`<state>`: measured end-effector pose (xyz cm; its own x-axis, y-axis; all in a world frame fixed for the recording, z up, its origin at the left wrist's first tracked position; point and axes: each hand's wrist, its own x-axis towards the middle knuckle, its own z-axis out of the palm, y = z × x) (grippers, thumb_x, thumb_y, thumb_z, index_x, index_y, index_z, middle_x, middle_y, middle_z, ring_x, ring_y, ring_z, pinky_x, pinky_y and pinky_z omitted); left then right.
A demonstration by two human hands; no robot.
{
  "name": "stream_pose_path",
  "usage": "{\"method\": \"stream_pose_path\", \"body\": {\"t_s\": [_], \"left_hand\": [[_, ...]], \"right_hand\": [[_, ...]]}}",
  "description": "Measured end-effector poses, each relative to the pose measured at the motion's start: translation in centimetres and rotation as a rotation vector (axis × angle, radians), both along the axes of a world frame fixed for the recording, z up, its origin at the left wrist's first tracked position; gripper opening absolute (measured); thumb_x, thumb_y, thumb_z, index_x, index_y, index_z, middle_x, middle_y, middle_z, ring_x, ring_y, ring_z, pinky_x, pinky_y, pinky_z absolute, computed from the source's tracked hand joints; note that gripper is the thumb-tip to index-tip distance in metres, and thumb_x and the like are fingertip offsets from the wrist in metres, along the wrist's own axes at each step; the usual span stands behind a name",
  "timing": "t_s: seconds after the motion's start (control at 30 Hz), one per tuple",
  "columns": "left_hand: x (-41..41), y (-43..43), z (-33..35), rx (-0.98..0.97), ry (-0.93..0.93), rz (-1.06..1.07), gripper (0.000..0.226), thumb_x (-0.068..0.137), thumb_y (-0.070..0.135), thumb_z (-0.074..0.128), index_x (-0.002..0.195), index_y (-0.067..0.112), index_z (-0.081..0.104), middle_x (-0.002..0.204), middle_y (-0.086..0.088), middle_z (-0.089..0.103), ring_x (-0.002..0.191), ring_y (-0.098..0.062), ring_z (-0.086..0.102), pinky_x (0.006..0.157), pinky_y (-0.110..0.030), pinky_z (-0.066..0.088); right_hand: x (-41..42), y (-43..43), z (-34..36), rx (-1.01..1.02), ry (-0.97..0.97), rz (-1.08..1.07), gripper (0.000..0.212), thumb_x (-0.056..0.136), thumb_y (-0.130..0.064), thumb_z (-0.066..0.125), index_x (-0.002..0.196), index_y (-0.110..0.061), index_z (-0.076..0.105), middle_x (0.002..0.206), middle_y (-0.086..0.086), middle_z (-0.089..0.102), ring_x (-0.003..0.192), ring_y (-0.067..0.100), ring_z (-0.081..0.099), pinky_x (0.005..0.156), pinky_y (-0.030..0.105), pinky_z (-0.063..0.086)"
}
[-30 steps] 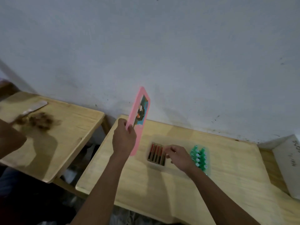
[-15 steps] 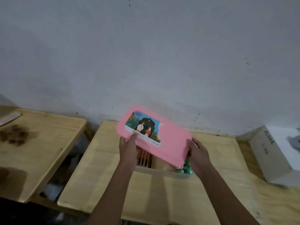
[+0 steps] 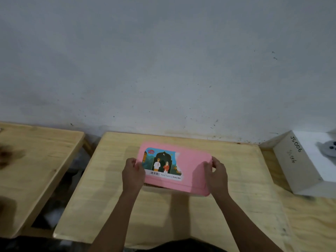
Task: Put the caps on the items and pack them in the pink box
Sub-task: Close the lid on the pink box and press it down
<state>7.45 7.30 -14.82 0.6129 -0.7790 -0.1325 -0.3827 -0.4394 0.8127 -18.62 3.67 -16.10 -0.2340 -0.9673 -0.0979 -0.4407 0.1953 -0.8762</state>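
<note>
Pink lid is lying flat over the box on the middle wooden table, one hand on each short end. Left hand has its fingers curled onto the left edge, right hand is clamped on the right edge. The lid pretty much hides the box and whatever's inside. Two more things around: a second wooden table on the left and one white box on the right.
</note>
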Motion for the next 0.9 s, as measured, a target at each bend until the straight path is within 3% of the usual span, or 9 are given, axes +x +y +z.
{"method": "stream_pose_path", "body": {"t_s": [0.1,0.17,0.2,0.27,0.37,0.43,0.63,0.8,0.9], "left_hand": [[-0.4,0.1,-1.1,0.03,-0.035,-0.003,0.013,0.091,0.016,0.052,0.096,0.006,0.059,0.084,-0.01,0.065,0.082,-0.032,0.062,0.065,-0.029,0.038],[-0.7,0.2,-1.6,0.026,-0.062,-0.007,0.016,0.091,0.017,0.054,0.099,0.006,0.061,0.088,-0.013,0.068,0.084,-0.032,0.063,0.067,-0.028,0.04],[-0.9,0.3,-1.7,0.015,-0.074,-0.009,0.017,0.09,0.018,0.054,0.1,0.006,0.061,0.089,-0.014,0.069,0.084,-0.032,0.063,0.067,-0.03,0.043],[-1.3,0.4,-1.6,0.004,-0.083,-0.001,0.018,0.09,0.019,0.055,0.102,0.005,0.058,0.089,-0.015,0.068,0.081,-0.034,0.064,0.066,-0.032,0.048],[-2.2,0.6,-1.4,0.032,-0.061,-0.006,0.015,0.091,0.017,0.053,0.097,0.006,0.045,0.08,-0.012,0.063,0.067,-0.029,0.061,0.053,-0.03,0.043],[-2.5,0.8,-1.6,0.034,-0.066,-0.009,0.015,0.091,0.017,0.051,0.093,0.008,0.039,0.076,-0.011,0.062,0.06,-0.023,0.058,0.046,-0.026,0.036],[-3.1,1.1,-1.8,0.018,-0.141,0.008,0.017,0.091,0.017,0.052,0.09,0.013,0.036,0.07,-0.005,0.057,0.057,-0.024,0.055,0.046,-0.028,0.037],[-3.7,1.4,-2.0,-0.016,-0.141,0.033,0.014,0.095,0.02,0.048,0.103,0.011,0.042,0.08,-0.006,0.061,0.062,-0.022,0.053,0.051,-0.027,0.036],[-3.8,1.6,-2.1,-0.019,-0.156,0.015,0.017,0.096,0.022,0.047,0.107,0.01,0.044,0.086,-0.006,0.063,0.062,-0.018,0.053,0.045,-0.022,0.033]], "right_hand": [[0.0,-1.1,-0.9,0.053,0.078,0.005,0.038,0.091,-0.041,0.053,0.117,-0.013,0.059,0.118,0.007,0.058,0.105,0.021,0.055,0.089,0.041,0.05],[0.1,-1.4,-1.3,0.046,0.124,0.043,0.027,0.095,-0.032,0.052,0.107,-0.008,0.056,0.108,0.007,0.06,0.097,0.022,0.056,0.075,0.033,0.049],[0.1,-1.4,-1.4,0.039,0.141,0.072,0.022,0.096,-0.03,0.051,0.098,-0.007,0.054,0.096,0.008,0.061,0.087,0.024,0.057,0.062,0.028,0.044],[0.2,-1.7,-1.8,0.031,0.172,0.094,0.022,0.098,-0.028,0.05,0.09,-0.007,0.048,0.084,0.007,0.056,0.072,0.02,0.053,0.052,0.023,0.031],[0.4,-1.9,-2.0,0.013,0.207,0.091,0.024,0.1,-0.028,0.046,0.086,-0.009,0.043,0.076,0.002,0.049,0.062,0.008,0.043,0.05,0.022,0.027],[0.5,-1.6,-1.9,-0.004,0.212,0.096,0.025,0.101,-0.027,0.044,0.081,-0.011,0.039,0.071,-0.001,0.043,0.059,0.009,0.039,0.05,0.024,0.027],[0.7,-0.5,-1.6,0.023,0.203,0.043,0.017,0.098,-0.017,0.043,0.082,-0.014,0.039,0.072,0.0,0.047,0.064,0.015,0.046,0.051,0.027,0.031],[0.9,-0.2,-0.7,0.02,0.199,0.032,0.011,0.096,-0.014,0.043,0.085,-0.014,0.04,0.077,0.003,0.051,0.067,0.02,0.05,0.053,0.03,0.032],[1.1,0.1,-0.9,0.018,0.194,0.02,0.012,0.096,-0.011,0.042,0.086,-0.017,0.039,0.079,0.001,0.051,0.07,0.02,0.05,0.052,0.027,0.031]]}}
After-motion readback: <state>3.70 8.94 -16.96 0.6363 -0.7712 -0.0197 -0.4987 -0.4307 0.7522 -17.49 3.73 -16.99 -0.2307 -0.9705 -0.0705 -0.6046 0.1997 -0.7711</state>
